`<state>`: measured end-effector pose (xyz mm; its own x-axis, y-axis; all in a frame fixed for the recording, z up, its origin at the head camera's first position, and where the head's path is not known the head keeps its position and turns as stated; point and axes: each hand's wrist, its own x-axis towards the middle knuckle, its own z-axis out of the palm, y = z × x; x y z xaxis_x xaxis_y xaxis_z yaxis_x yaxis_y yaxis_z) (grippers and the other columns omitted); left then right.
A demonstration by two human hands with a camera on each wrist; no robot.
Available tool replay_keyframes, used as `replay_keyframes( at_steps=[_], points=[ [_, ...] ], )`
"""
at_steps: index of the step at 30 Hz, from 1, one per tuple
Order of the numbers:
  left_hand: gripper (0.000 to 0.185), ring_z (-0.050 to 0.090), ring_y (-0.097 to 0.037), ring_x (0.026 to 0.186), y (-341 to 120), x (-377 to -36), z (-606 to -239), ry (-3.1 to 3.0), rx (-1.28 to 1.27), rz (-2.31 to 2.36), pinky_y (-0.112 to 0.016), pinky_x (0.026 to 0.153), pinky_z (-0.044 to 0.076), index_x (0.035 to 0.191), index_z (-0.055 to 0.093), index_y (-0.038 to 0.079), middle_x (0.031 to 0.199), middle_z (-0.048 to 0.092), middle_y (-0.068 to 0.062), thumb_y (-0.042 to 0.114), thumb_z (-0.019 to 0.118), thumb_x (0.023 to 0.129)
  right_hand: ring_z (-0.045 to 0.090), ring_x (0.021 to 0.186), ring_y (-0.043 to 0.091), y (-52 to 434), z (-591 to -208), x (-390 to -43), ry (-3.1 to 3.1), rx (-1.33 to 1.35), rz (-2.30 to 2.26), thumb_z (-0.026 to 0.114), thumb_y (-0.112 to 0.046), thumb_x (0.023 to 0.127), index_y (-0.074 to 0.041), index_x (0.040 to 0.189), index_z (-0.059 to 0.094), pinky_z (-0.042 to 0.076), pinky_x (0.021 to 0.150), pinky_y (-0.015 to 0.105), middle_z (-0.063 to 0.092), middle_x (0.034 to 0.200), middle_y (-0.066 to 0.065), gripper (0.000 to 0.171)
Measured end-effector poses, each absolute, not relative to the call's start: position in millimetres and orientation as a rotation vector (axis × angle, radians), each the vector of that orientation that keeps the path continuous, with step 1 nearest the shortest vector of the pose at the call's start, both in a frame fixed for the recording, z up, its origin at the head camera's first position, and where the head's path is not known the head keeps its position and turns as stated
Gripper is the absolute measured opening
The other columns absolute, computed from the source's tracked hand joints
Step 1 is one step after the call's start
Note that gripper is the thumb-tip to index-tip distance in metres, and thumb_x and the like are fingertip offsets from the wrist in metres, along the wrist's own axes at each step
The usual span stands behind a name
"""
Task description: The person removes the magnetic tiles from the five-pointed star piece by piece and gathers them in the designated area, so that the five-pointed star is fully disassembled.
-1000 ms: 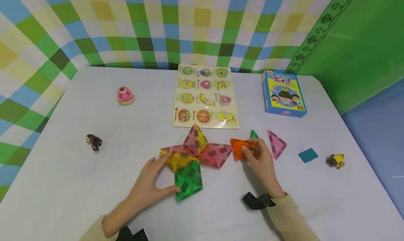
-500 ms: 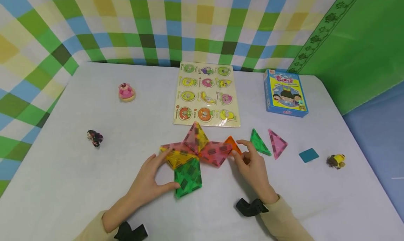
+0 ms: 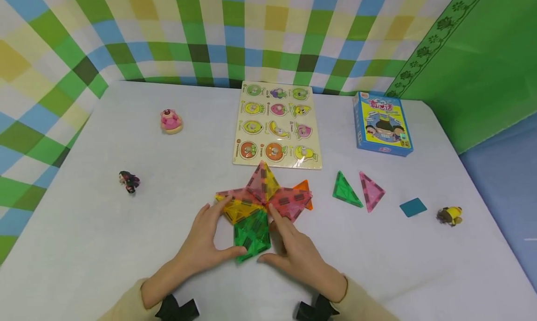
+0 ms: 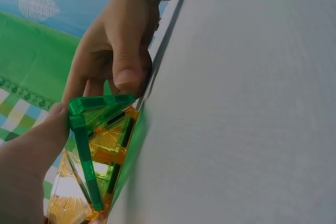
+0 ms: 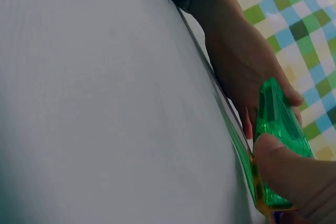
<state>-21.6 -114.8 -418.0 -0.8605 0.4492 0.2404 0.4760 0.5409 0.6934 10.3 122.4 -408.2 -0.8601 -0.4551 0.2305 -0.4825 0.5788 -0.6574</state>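
A star-like build of translucent magnetic tiles lies on the white table, with a green section (image 3: pixel 253 237), a yellow part (image 3: pixel 240 212), a pink peak (image 3: pixel 256 178) and a pink-red point (image 3: pixel 288 201). My left hand (image 3: pixel 195 248) spreads along its left side, index fingertip at the yellow part and thumb at the green section's lower edge. On the other side my right hand (image 3: pixel 302 255) stretches its index finger to the middle of the build, its thumb by the green section's lower right. An orange triangle tile (image 3: pixel 304 186) shows behind the pink-red point, partly hidden.
Right of the build lie a green triangle (image 3: pixel 347 190), a pink triangle (image 3: pixel 371 191), a teal tile (image 3: pixel 413 207) and a yellow toy (image 3: pixel 450 215). Behind are a fruit puzzle board (image 3: pixel 278 125) and a blue box (image 3: pixel 382 124). Two figurines, pink (image 3: pixel 170 121) and dark (image 3: pixel 129 181), stand left.
My right hand brought the orange triangle left to the pink-red point, let it go there, then moved down to the green section. My left hand stayed at the build.
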Motion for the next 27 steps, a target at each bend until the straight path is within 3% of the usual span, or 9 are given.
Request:
replay_keyframes(
  at_steps=[6, 11, 17, 20, 24, 27],
  points=[
    [0.095, 0.037, -0.03, 0.122, -116.3, -21.6, -418.1, -2.689, -0.832, -1.251, -0.054, 0.102, 0.014, 0.141, 0.026, 0.008, 0.139, 0.036, -0.011, 0.06, 0.064, 0.072, 0.04, 0.057, 0.001, 118.1, -410.7, 9.1, -2.748, 0.81, 1.087, 0.077, -0.026, 0.071, -0.011, 0.141, 0.028, 0.036, 0.051, 0.015, 0.056, 0.097, -0.001, 0.087],
    [0.098, 0.041, -0.028, 0.12, -112.4, -20.9, -416.3, -2.705, -0.793, -1.207, -0.053, 0.102, 0.015, 0.141, 0.027, 0.007, 0.136, 0.041, -0.011, 0.054, 0.071, 0.067, 0.044, 0.059, 0.003, 120.0, -410.5, 7.8, -2.706, 0.768, 1.214, 0.08, -0.019, 0.066, -0.012, 0.136, 0.037, 0.039, 0.053, 0.015, 0.053, 0.088, -0.004, 0.082],
    [0.102, 0.042, -0.025, 0.119, -105.7, -21.5, -415.3, -2.729, -0.748, -1.152, -0.05, 0.103, 0.016, 0.14, 0.029, 0.006, 0.134, 0.044, -0.011, 0.046, 0.077, 0.06, 0.041, 0.059, 0.005, 123.5, -409.7, 10.3, -2.664, 0.708, 1.307, 0.081, -0.013, 0.065, -0.01, 0.111, 0.046, 0.036, 0.051, 0.016, 0.045, 0.075, -0.005, 0.058],
    [0.102, 0.043, -0.025, 0.119, -106.4, -20.9, -416.1, -2.738, -0.725, -1.148, -0.05, 0.103, 0.016, 0.141, 0.029, 0.007, 0.134, 0.044, -0.01, 0.044, 0.077, 0.059, 0.045, 0.064, 0.007, 126.5, -411.0, 9.3, -2.587, 0.803, 1.392, 0.076, -0.01, 0.072, -0.008, 0.103, 0.046, 0.041, 0.055, 0.018, 0.05, 0.079, -0.003, 0.043],
    [0.101, 0.044, -0.026, 0.119, -109.1, -19.6, -416.9, -2.741, -0.705, -1.181, -0.05, 0.103, 0.015, 0.141, 0.028, 0.009, 0.133, 0.045, -0.011, 0.041, 0.077, 0.06, 0.05, 0.066, 0.013, 139.5, -407.6, 1.3, -2.382, 0.965, 1.684, 0.063, 0.006, 0.081, 0.0, 0.104, 0.043, 0.046, 0.062, 0.026, 0.052, 0.078, 0.003, 0.031],
    [0.099, 0.043, -0.027, 0.119, -109.5, -18.6, -417.0, -2.745, -0.704, -1.201, -0.049, 0.104, 0.015, 0.141, 0.028, 0.009, 0.133, 0.044, -0.011, 0.04, 0.077, 0.06, 0.044, 0.059, 0.017, 163.8, -395.8, -8.8, -2.182, 0.949, 1.977, 0.046, 0.02, 0.083, 0.009, 0.11, 0.038, 0.041, 0.055, 0.027, 0.044, 0.069, 0.008, 0.03]
  ],
)
